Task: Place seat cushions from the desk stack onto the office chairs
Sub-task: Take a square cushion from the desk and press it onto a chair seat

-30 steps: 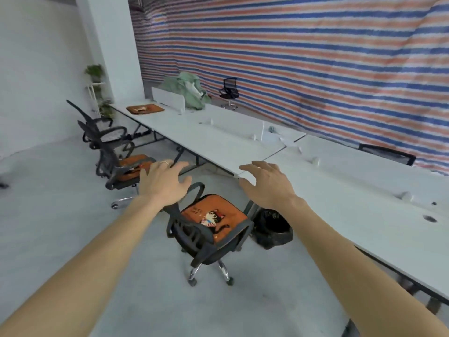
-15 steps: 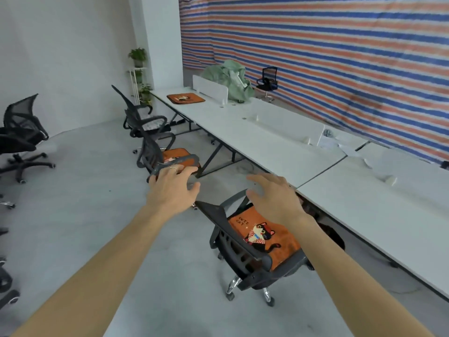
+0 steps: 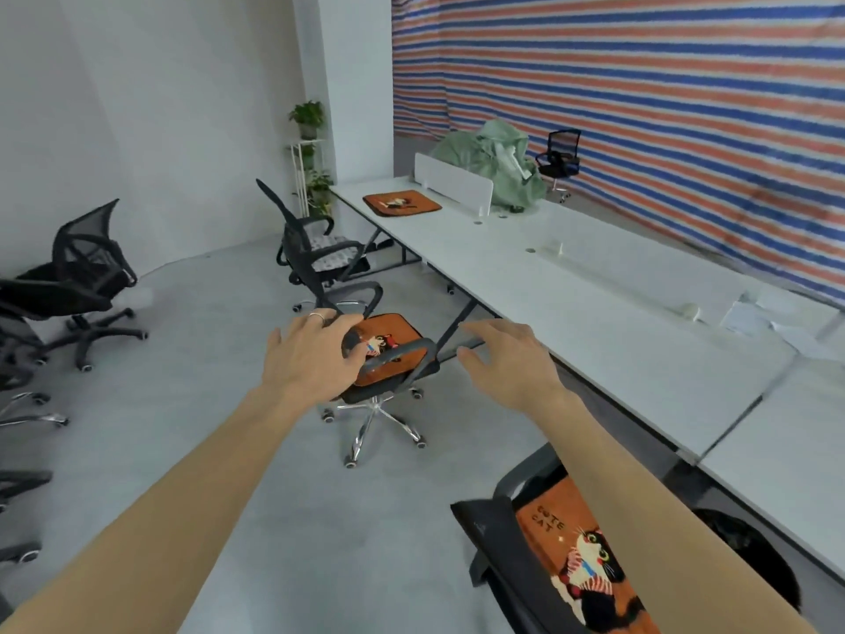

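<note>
So both hands are out in front of this person, nothing in either one. The left hand (image 3: 306,359) has its fingers spread and loose, with a ring on one of them. The right hand (image 3: 507,368) is the same deal, fingers relaxed and a bit bent. In the picture the left one overlaps the armrest of the middle chair (image 3: 375,414), but I honestly can't tell if it's touching it or just floating in front.

What matters for the next move is the orange cushion (image 3: 402,202) left on the desk (image 3: 571,304). It sits in the upper middle of the frame, well apart from both hands, up and beyond them, and sideways it falls roughly between the two. It lies flat by the desk's near edge at the far end, just left of the white divider panel (image 3: 452,183). It looks about square, so I wouldn't call a long axis. It's also too thin and far off to say if it's one cushion or several. Neither hand looks clearly nearer, though the right one is on the desk's side. I'd guess they have to walk over before any grabbing happens.

The middle chair already has its cat cushion (image 3: 388,334). So does the nearest chair (image 3: 498,542) at lower right, and its cushion (image 3: 580,560) reads "CUTE CAT" above the cartoon cat. That's the only writing I can make out. The black mesh chairs (image 3: 87,253) on the left have no cushion that I can see.
</note>
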A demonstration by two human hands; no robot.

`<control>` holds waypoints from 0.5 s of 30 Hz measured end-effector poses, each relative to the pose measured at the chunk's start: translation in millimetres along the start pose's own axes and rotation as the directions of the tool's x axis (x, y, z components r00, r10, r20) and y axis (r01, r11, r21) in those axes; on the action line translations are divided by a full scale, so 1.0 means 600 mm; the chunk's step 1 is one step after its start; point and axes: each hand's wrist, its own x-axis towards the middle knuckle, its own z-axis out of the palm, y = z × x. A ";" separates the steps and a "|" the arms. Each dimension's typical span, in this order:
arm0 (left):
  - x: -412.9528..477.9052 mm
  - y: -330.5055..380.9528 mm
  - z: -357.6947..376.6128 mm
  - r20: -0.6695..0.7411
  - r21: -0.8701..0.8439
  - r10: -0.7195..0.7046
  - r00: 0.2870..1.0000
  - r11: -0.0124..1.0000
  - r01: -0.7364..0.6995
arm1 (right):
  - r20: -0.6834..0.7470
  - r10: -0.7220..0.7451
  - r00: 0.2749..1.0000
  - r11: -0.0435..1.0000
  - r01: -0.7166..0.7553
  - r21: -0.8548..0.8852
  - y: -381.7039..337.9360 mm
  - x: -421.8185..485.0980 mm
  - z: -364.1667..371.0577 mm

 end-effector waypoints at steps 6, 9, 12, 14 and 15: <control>0.188 -0.108 0.041 0.025 -0.018 -0.009 1.000 1.000 0.009 | 0.015 0.000 1.000 0.999 0.000 -0.034 -0.064 0.217 0.068; 0.291 -0.178 0.063 0.023 -0.025 -0.003 1.000 1.000 0.003 | 0.023 0.005 1.000 0.998 -0.004 -0.059 -0.100 0.325 0.114; 0.405 -0.258 0.074 0.033 -0.038 0.025 0.999 0.999 -0.024 | 0.025 0.039 0.999 0.997 -0.037 -0.065 -0.145 0.434 0.154; 0.469 -0.300 0.077 0.031 -0.060 0.041 0.999 0.997 -0.039 | 0.020 0.065 0.998 0.996 -0.064 -0.069 -0.169 0.492 0.168; 0.505 -0.323 0.078 0.029 -0.068 0.046 0.999 0.997 -0.043 | 0.015 0.077 0.997 0.995 -0.076 -0.072 -0.184 0.528 0.176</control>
